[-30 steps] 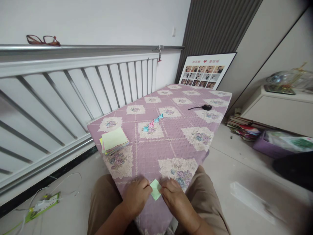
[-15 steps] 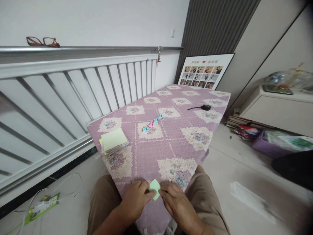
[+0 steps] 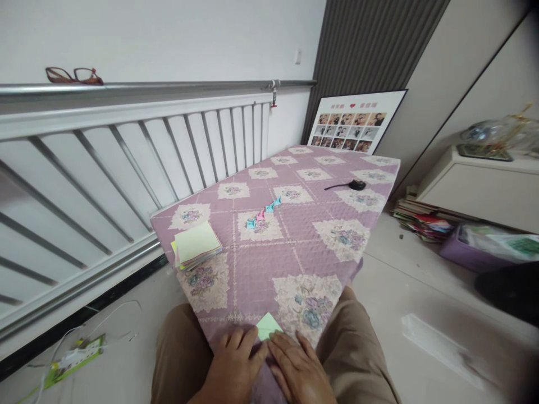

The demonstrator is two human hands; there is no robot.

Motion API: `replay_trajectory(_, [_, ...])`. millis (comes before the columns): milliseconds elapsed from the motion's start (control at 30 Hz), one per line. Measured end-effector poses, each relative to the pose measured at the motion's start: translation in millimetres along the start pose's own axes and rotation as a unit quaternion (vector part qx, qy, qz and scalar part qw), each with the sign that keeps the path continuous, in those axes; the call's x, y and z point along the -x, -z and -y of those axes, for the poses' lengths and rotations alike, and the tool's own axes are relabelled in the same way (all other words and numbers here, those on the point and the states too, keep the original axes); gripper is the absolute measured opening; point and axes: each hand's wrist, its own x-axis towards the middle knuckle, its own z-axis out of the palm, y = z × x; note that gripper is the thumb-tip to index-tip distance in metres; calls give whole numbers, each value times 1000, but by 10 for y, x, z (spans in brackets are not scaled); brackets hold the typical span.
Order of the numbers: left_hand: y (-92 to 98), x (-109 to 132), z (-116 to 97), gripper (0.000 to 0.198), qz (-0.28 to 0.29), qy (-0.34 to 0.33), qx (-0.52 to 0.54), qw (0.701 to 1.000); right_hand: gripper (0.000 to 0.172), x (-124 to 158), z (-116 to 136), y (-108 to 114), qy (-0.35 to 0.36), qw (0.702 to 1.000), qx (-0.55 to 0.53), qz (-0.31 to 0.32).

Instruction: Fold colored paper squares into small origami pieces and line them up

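You've got one counter [image 3: 261, 275], one green sheet [image 3: 268, 325], one paper stack [image 3: 197, 243], three blue folded pieces [image 3: 269, 208], one pink folded piece [image 3: 260, 215], one black object [image 3: 357, 184], one pair of eyeglasses [image 3: 80, 79].

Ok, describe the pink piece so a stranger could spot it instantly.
Start at the purple flowered tablecloth. Beyond and right of the paper stack, a slanting row of small pieces lies on it. The pink piece is second from the near end, the only one not blue.

Drawing left hand [image 3: 234, 359] and right hand [image 3: 298, 362] closer together, toward near edge of tabletop [image 3: 256, 278], covering near side of paper [image 3: 268, 325].
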Motion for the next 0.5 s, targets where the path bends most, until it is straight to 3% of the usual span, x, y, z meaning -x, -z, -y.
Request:
replay_trajectory(167, [-12, 44, 6, 45, -5, 15, 20, 1000, 36, 86, -121, 47, -11, 1000, -2, 10])
replay_trajectory(367, [65, 21, -36, 46, 15, 41, 26, 999, 32, 73, -95, 67, -43, 999, 1, -7])
replay_trajectory(500, [146, -36, -95, 41, 17, 79, 57, 995, 9, -69, -60, 31, -128, 991, -36, -17])
